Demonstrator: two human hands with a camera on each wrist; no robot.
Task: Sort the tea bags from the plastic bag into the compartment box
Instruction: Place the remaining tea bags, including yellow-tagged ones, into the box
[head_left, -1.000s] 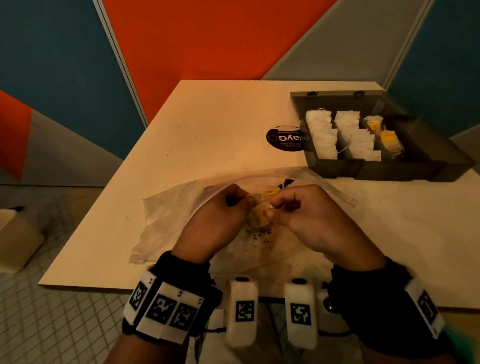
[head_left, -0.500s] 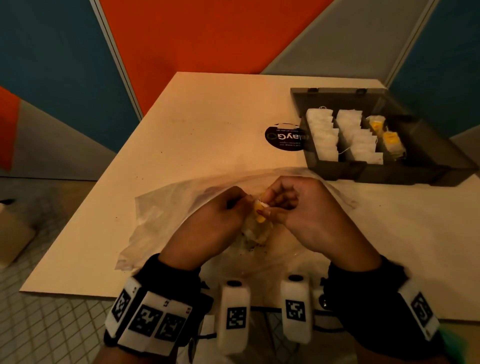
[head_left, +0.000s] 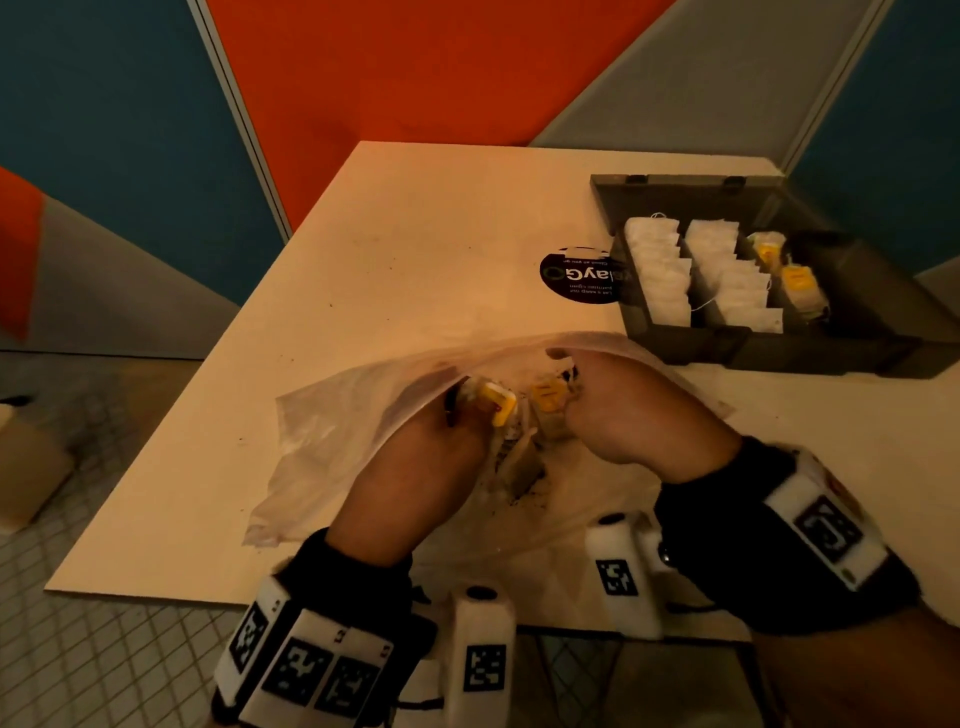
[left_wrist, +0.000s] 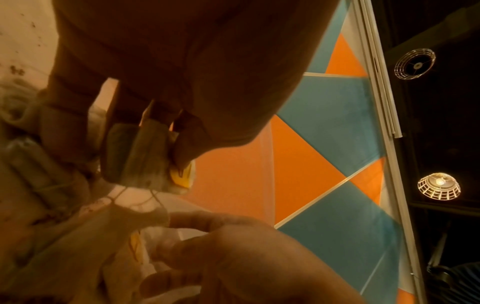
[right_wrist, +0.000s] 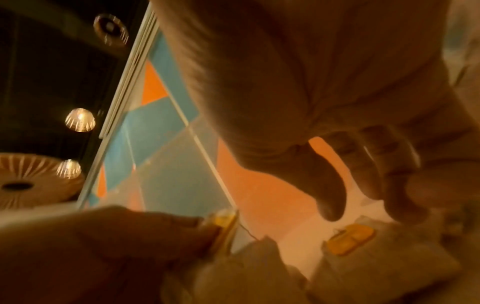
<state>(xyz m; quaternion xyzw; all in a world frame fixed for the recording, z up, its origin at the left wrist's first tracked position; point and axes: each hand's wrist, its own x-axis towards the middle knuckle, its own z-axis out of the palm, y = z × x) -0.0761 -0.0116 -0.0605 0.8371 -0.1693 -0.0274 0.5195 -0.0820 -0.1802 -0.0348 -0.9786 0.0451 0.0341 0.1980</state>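
Observation:
Both hands are inside the clear plastic bag (head_left: 332, 447) on the table. My left hand (head_left: 475, 402) pinches a yellow-tagged tea bag (head_left: 496, 405); the left wrist view shows this tea bag (left_wrist: 140, 156) between thumb and fingers of the left hand (left_wrist: 166, 144). My right hand (head_left: 571, 395) grips a second yellow-tagged tea bag (head_left: 548, 397). In the right wrist view that tea bag (right_wrist: 350, 239) lies under the curled fingers of the right hand (right_wrist: 363, 205). Thin strings run between the two. The dark compartment box (head_left: 831, 353) stands open at the back right.
The box holds two rows of white tea bags (head_left: 660, 275) and a few yellow-tagged ones (head_left: 795, 280). Another tea bag (head_left: 519, 462) and loose tea crumbs lie in the plastic bag. A black round sticker (head_left: 576, 275) is on the table (head_left: 415, 260) beside the box.
The hands were pressed together on one yellow-tagged bundle. Now they have drawn apart, each with its own tea bag, and sit further under the raised plastic film.

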